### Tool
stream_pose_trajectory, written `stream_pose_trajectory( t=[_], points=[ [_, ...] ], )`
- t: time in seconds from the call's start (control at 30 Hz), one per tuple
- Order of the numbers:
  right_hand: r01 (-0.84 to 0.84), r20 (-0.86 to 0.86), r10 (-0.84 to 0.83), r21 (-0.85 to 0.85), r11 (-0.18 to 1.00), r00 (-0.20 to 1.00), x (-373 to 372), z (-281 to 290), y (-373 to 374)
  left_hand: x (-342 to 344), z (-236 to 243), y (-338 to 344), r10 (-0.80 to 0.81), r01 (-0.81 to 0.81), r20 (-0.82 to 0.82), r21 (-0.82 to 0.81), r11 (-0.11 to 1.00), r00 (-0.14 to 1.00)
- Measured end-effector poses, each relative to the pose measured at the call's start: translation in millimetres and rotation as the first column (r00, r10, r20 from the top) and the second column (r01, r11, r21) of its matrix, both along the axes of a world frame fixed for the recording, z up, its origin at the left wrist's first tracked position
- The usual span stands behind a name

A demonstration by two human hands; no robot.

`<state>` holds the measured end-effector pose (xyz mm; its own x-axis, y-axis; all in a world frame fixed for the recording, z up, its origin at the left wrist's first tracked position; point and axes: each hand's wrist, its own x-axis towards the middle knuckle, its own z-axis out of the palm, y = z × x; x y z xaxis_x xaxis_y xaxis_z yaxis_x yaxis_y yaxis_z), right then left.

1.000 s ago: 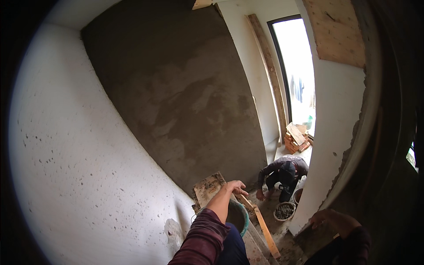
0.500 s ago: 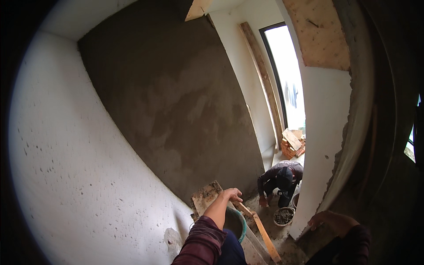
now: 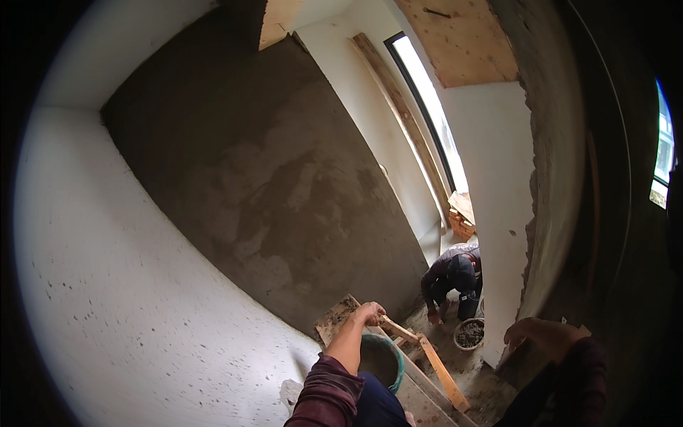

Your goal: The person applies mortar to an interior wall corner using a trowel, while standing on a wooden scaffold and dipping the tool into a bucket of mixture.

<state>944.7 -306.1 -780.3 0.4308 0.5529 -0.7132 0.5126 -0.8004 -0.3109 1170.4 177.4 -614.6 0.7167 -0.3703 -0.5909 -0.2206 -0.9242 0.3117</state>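
My left hand [image 3: 368, 313] is closed around the upper end of a wooden strip [image 3: 398, 328], which joins a longer slanting batten [image 3: 442, 373]. Just below that hand, a green-rimmed bucket [image 3: 400, 361] with grey contents stands on a mortar-stained plank [image 3: 334, 318]. My right hand [image 3: 525, 333] is at the lower edge of the white wall section [image 3: 491, 213], its fingers loosely bent downward. Nothing shows in its fingers, and shadow hides part of them. Whether they touch the wall I cannot tell.
A person [image 3: 455, 274] in a dark cap crouches low beside a bucket of grey mortar [image 3: 469, 333]. Damp grey plaster [image 3: 284, 185] covers the large wall ahead. Stacked bricks [image 3: 462, 222] lie by the tall window. A spattered white wall [image 3: 142, 285] rises at left.
The view has swung slightly, shifting the walls and window leftward. My left hand keeps its hold on the wooden strip. My right hand appears a little higher, still by the wall edge.
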Motion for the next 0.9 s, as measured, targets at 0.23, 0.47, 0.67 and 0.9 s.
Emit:
stream_pose_trajectory(
  t=[0.23,0.47,0.67,0.9],
  points=[
    [0.147,-0.207,-0.204,-0.264,0.953,0.957,6,14,10,-6,-4,-6,0.012,-0.019,-0.058,-0.121,0.992,0.998],
    [0.080,-0.100,-0.091,-0.111,0.991,0.991,1,25,11,-8,-5,-5,-0.005,0.000,-0.043,-0.124,0.992,0.999],
    [0.125,-0.130,-0.138,-0.102,0.987,0.982,7,20,14,-8,-2,1,-0.065,0.065,-0.005,-0.104,0.992,0.998],
    [0.125,-0.198,-0.134,-0.060,0.990,0.971,10,-6,5,-11,5,-9,0.039,-0.045,-0.109,-0.050,0.998,0.993]
  ],
)
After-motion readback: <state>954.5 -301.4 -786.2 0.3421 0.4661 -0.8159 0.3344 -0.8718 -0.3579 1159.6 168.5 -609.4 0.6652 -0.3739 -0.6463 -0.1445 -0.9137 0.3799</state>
